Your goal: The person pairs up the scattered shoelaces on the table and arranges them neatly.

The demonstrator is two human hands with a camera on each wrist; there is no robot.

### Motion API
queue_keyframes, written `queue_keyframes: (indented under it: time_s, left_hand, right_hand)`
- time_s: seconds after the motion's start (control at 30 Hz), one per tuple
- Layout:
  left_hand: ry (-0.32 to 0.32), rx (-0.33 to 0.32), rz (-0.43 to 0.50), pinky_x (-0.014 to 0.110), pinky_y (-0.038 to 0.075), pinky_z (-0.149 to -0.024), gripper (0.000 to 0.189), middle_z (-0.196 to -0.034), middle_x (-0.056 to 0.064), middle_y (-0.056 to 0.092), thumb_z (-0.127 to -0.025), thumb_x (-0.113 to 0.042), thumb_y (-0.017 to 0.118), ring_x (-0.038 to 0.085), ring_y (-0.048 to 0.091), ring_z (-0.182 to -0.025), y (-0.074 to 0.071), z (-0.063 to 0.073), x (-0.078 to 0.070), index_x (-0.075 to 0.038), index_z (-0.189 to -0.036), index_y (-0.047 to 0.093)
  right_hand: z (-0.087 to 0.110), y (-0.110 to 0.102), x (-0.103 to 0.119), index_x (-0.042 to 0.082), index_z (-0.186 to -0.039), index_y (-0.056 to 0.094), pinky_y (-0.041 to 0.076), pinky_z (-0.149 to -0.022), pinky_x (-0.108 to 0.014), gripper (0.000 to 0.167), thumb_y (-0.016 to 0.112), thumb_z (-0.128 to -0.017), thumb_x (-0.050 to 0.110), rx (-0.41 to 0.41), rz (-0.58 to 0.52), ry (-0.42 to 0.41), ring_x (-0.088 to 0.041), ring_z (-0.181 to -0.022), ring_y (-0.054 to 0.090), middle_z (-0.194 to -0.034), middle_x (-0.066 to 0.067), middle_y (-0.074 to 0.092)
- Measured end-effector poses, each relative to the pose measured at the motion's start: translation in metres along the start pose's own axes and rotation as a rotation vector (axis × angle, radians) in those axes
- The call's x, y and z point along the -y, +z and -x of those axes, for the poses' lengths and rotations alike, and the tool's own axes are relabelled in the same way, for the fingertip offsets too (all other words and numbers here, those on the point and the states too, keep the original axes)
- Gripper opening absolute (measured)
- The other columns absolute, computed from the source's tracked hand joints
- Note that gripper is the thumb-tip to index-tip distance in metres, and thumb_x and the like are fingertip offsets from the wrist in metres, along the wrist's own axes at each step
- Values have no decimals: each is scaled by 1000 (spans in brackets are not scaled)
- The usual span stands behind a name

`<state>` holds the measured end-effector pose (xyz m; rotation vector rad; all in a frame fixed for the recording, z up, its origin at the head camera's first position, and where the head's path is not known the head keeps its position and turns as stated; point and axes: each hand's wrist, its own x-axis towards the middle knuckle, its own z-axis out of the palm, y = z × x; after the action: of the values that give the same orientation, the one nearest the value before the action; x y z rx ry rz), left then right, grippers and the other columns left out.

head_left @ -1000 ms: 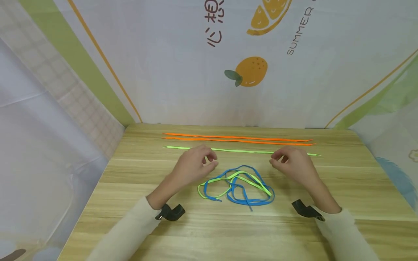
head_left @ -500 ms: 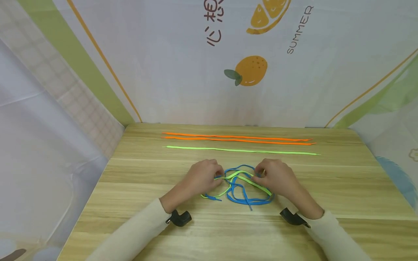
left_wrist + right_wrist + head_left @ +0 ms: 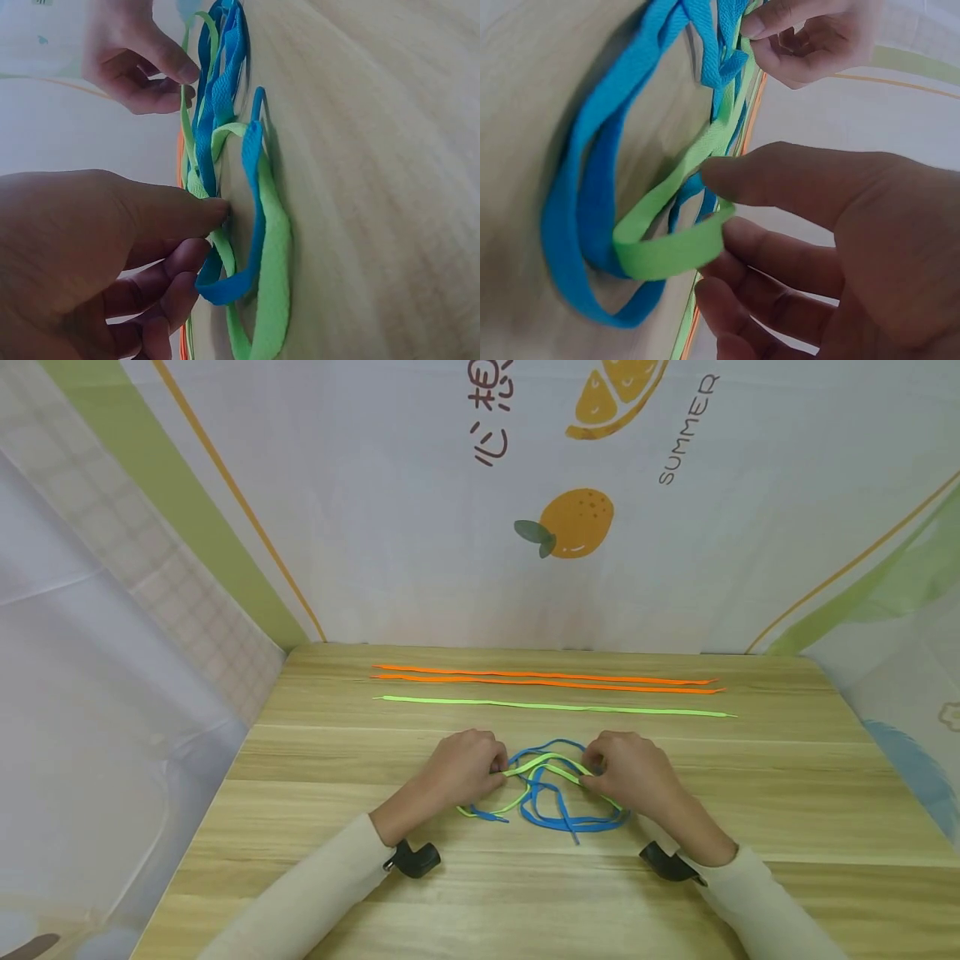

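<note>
The left hand (image 3: 468,764) is pinching the tangled lime-green shoelace (image 3: 671,256) between thumb and forefinger, while the right hand (image 3: 633,770) is pinching it farther along, apparently so that two spaced holds are controlling the stretch between them. A blue shoelace (image 3: 560,210) is crossing it on the bench (image 3: 525,910), mostly between the hands, which is probably why light fingertip grips are being used. Beyond, two orange shoelaces (image 3: 637,680) and a straight lime-green shoelace (image 3: 435,700) are lying nearly parallel, presumably set apart from the tangle.
</note>
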<state>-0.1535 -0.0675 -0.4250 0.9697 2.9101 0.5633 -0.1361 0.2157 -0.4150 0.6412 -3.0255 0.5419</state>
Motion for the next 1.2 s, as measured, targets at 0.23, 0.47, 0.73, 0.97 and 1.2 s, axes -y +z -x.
queue_keyframes:
  time_s: [0.23,0.47,0.73,0.97,1.2]
  left_hand:
    - [2,-34,27,30,50,-64,15,-79,-7,59,-95,-13,82,12,55,-73,-6,1,-4,-17,-82,74]
    - [-4,-76,157,30,53,-75,11,-86,-9,64,-95,-16,80,11,60,-81,-24,5,-12,-18,-88,73]
    - [12,-93,364,30,56,-78,9,-89,-13,69,-97,-15,77,9,65,-87,-46,14,-18,-19,-92,71]
    - [41,-142,459,33,58,-79,5,-87,-13,69,-101,-14,74,7,65,-87,-61,25,-20,-16,-97,72]
    - [23,-237,541,31,50,-73,3,-88,-14,71,-102,-15,73,8,66,-86,-77,34,-17,-16,-102,77]
  right_hand:
    - [0,2,-1,10,-89,82,55,-59,-35,6,87,-86,10,-21,-12,-2,-13,-73,65,-84,6,71]
    - [0,-3,-4,13,-83,81,53,-59,-32,8,79,-89,8,-94,-79,-38,-8,-68,61,-78,9,69]
    - [0,-16,-7,13,-86,82,54,-66,-32,10,76,-91,7,-154,-157,-82,-7,-72,64,-80,11,71]
    - [2,-23,-6,17,-85,81,55,-69,-32,13,77,-91,6,-143,-212,-116,-6,-74,65,-80,15,70]
    - [6,-24,-14,16,-89,81,56,-65,-29,14,77,-93,3,-109,-305,-214,-3,-77,65,-82,19,68]
